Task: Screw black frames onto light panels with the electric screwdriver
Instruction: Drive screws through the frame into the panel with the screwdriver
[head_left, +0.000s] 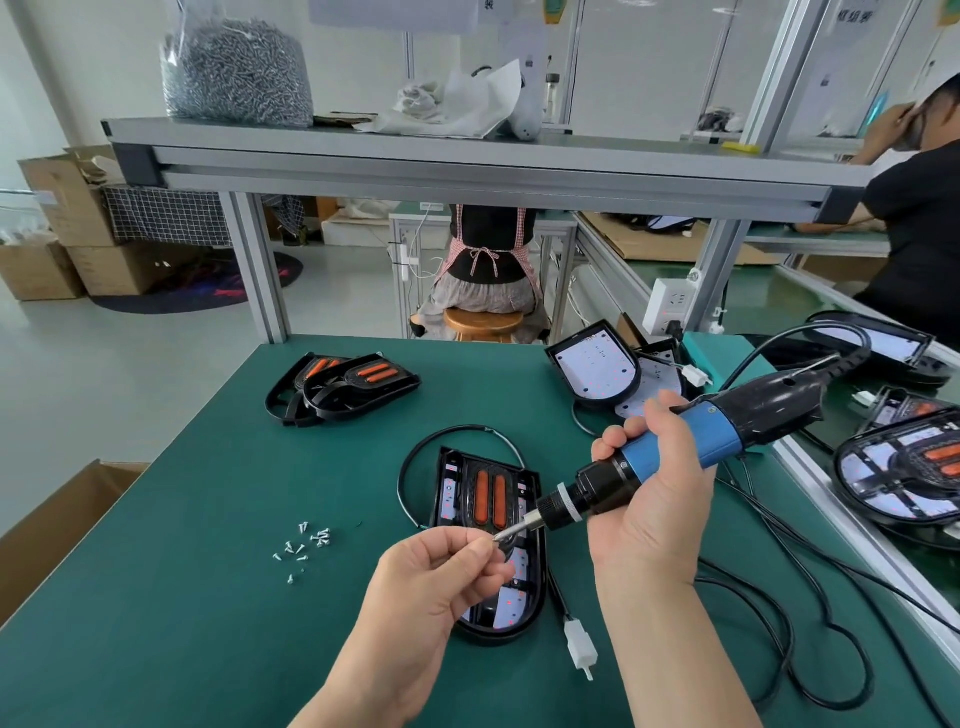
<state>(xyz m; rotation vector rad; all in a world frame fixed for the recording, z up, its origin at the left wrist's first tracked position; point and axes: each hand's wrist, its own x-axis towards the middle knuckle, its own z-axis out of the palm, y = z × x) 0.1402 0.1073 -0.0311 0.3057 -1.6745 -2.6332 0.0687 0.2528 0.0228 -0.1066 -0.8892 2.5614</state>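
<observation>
A light panel with a black frame (488, 499) on it lies in the middle of the green table, two orange strips showing. My right hand (649, 499) grips the blue and black electric screwdriver (675, 452), held tilted above the panel with its bit pointing down-left. My left hand (441, 571) pinches a small screw (498, 539) right at the bit's tip. Loose screws (304, 548) lie on the mat to the left of the panel. The panel's cable ends in a white connector (579, 644).
Two stacked black frames (343, 387) lie at the far left. Bare light panels (597, 371) lean at the back right. Finished panels (904, 473) sit beyond the table's right rail. The screwdriver's black cord (810, 649) loops at the right. A bag of screws (236, 73) stands on the overhead shelf. People sit behind.
</observation>
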